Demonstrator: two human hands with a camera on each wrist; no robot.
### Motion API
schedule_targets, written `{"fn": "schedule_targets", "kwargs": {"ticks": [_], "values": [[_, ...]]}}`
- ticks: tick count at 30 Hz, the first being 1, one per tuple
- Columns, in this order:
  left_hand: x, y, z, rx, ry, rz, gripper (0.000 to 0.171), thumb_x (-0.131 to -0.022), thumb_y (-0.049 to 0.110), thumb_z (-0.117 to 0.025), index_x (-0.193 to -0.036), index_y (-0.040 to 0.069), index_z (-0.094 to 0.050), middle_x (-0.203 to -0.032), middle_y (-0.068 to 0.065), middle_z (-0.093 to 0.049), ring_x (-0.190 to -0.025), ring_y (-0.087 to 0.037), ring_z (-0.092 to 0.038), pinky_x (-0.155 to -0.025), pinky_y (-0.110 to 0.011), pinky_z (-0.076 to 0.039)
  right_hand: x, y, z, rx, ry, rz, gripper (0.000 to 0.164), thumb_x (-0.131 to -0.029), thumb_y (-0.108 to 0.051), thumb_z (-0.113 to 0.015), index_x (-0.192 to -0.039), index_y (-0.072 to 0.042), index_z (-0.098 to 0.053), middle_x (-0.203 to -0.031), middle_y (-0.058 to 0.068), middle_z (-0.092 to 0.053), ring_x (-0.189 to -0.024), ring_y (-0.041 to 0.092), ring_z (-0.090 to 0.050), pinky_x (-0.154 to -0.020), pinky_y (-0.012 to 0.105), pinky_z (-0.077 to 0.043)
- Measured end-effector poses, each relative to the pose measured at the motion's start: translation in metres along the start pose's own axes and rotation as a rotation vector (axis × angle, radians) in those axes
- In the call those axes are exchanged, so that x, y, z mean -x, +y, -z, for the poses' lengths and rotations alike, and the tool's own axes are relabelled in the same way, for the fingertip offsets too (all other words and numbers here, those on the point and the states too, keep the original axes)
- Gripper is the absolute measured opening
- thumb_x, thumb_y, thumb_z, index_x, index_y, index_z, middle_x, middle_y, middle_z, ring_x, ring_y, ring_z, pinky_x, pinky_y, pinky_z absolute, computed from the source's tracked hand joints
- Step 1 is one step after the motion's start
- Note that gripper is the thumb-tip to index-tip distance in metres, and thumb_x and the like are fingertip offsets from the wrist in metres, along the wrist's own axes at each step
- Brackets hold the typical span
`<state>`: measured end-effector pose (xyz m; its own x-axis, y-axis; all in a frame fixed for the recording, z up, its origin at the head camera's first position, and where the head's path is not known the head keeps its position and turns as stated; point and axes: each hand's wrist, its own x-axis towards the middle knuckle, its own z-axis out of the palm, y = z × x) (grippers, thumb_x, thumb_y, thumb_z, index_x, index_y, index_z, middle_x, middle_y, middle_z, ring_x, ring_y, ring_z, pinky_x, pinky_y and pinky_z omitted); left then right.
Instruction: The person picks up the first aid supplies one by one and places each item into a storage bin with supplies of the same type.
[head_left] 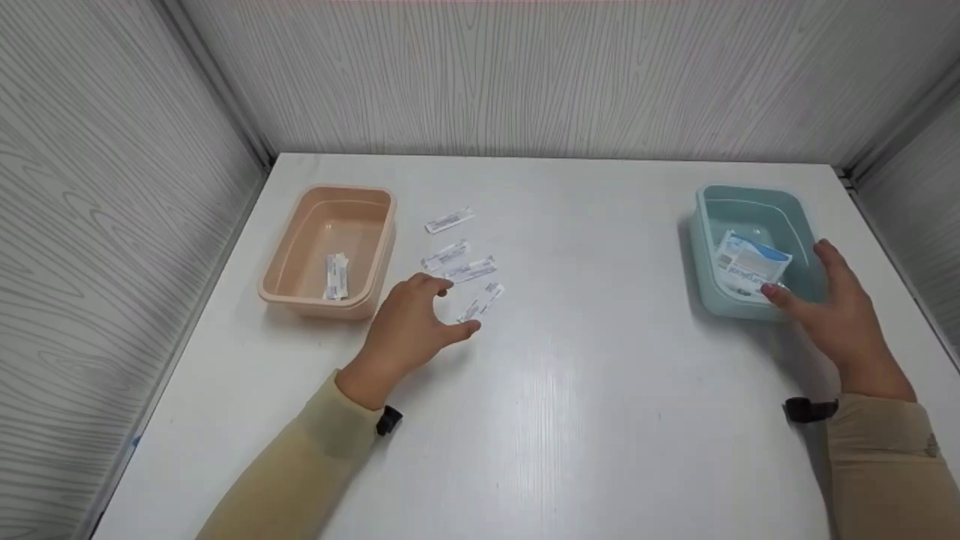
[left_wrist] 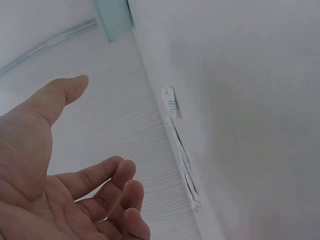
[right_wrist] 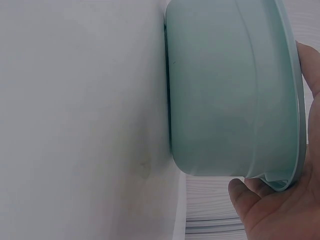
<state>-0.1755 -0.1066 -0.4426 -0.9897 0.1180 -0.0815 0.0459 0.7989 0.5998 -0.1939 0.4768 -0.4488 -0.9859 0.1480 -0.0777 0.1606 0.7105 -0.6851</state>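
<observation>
My left hand [head_left: 405, 322] hovers beside several small white paper sachets [head_left: 480, 301] with printed text, thumb and fingers apart and nothing between them. In the left wrist view the same sachets [left_wrist: 171, 101] lie flat beyond my fingertips. At the right, my right hand [head_left: 844, 315] straddles the near right corner of a teal tub [head_left: 705, 277], thumb over the inside and fingers down the outer wall. White and blue packets [head_left: 754, 262], one lettered "surgical", lie in that tub. From the right wrist, the teal wall [right_wrist: 215, 90] fills the view, with fingers [right_wrist: 245, 200] behind its corner.
A peach tub [head_left: 281, 277] stands at the left with white sachets [head_left: 337, 276] inside. Other sachets [head_left: 450, 220] lie on the white table [head_left: 570, 390] between the tubs. Wood-grained panels [head_left: 525, 82] enclose the back and sides.
</observation>
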Motion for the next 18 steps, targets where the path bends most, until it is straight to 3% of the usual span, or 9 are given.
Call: {"fn": "schedule_targets", "kwargs": {"ticks": [9, 18], "values": [[-0.014, -0.005, -0.010, -0.077, -0.084, 0.024, 0.075, -0.092, 0.052, -0.091, -0.149, 0.007, -0.072, -0.143, -0.012, -0.071, -0.126, -0.034, -0.068, -0.115, -0.051, -0.055, 0.001, -0.001, 0.000, -0.012, -0.013, -0.021, 0.118, -0.106, -0.062, -0.072, -0.183, -0.024, 0.009, -0.190, 0.014, 0.014, -0.175, 0.053, 0.015, -0.133, 0.084, 0.001], [-0.023, -0.005, -0.020, -0.149, -0.118, 0.039, 0.069, -0.094, 0.045, -0.091, -0.145, 0.002, -0.075, -0.133, -0.014, -0.073, -0.111, -0.032, -0.066, -0.105, -0.049, -0.057, 0.001, 0.000, 0.001, 0.012, -0.001, 0.003, 0.123, -0.104, -0.059, -0.077, -0.183, -0.019, 0.009, -0.190, 0.016, 0.011, -0.175, 0.054, 0.010, -0.135, 0.082, -0.003]]}}
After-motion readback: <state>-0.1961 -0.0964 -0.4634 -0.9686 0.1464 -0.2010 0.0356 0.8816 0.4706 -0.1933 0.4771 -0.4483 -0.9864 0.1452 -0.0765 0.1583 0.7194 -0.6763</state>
